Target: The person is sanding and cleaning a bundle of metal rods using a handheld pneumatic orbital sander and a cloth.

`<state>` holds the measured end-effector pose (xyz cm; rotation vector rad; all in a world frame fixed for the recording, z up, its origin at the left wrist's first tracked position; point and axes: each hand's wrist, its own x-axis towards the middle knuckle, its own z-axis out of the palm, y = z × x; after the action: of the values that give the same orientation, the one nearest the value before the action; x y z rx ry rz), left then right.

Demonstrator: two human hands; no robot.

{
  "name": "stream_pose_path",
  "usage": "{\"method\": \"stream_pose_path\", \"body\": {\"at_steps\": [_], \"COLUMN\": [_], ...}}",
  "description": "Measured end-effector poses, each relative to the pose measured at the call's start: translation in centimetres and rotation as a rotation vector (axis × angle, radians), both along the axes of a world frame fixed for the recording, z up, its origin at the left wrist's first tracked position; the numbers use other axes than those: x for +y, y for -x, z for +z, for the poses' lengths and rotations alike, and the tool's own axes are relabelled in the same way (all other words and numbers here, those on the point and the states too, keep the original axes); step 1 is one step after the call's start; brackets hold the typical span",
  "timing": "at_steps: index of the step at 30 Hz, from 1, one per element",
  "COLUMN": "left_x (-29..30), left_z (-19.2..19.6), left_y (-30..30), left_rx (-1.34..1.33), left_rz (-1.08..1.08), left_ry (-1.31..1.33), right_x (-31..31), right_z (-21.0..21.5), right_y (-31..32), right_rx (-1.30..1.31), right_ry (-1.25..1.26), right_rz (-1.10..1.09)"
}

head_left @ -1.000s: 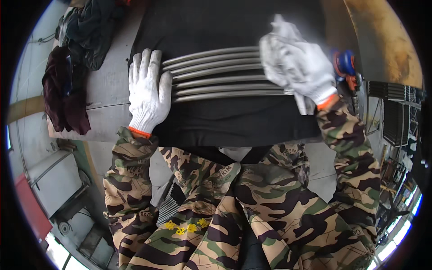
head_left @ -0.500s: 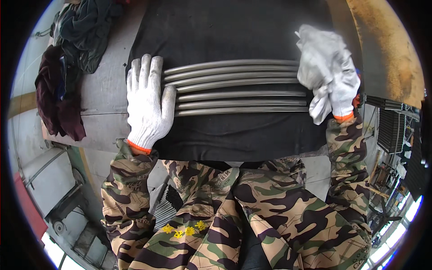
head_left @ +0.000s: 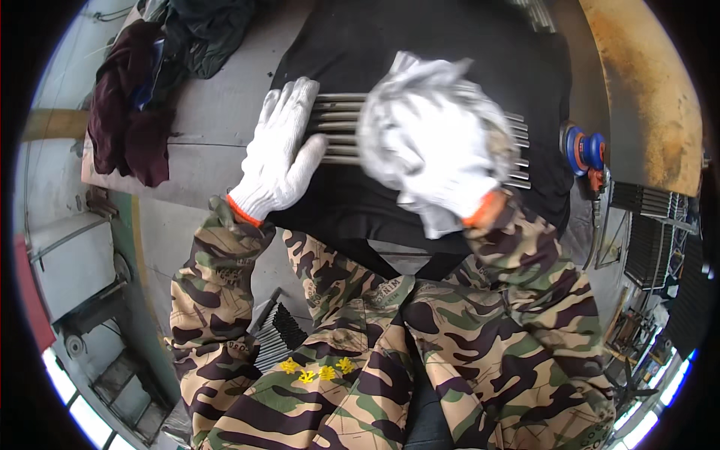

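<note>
Several slim metal tubes (head_left: 339, 116) lie side by side on a black cloth (head_left: 349, 206) spread over the table. My left hand (head_left: 279, 154), in a white knitted glove with an orange cuff, rests flat at their left ends, fingers stretched out and thumb apart. Bunched over the middle of the tubes is a white rag (head_left: 394, 112), blurred by motion. My gloved right hand (head_left: 454, 172) presses on the rag and grips it; its fingers are hard to separate from the cloth. The tubes' right ends stick out beyond the rag.
A blue and orange sander (head_left: 583, 150) with a hose sits at the table's right side, near a rusty yellowish panel (head_left: 645, 90). Maroon cloth (head_left: 127, 112) and dark green cloth (head_left: 210, 34) lie at the far left. More metal tubes (head_left: 538, 13) show at the far right.
My right hand has swept the rag leftward from the tubes' right ends to their middle. The left hand stays at the left ends. The view has shifted, uncovering the sander.
</note>
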<state>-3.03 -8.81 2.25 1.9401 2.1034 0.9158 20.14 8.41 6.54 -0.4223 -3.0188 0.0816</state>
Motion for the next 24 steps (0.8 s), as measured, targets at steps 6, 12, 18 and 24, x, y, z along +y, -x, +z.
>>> {"method": "stream_pose_path", "body": {"at_steps": [6,12,18,24], "left_x": [1.8,-7.1,-5.6,-1.9], "left_z": [2.3,0.2,-0.5,1.1], "left_y": [-0.9,2.5,0.8,-2.2], "left_rx": [-1.138,-0.955,-0.223,-0.172], "left_rz": [0.429,0.482,0.374,0.337], "left_ry": [-0.003,-0.529,-0.313,-0.213], "right_x": [-5.4,-7.2,5.0,17.4], "right_z": [-1.3,2.0,7.3,10.4], "right_y": [12.5,15.1,7.4,-10.3], "right_rx": [-0.020,0.385,1.375,1.070], "right_ry": [0.068,0.319,0.513,0.426], "right_rz": [0.155,0.376,0.259,-0.226]}}
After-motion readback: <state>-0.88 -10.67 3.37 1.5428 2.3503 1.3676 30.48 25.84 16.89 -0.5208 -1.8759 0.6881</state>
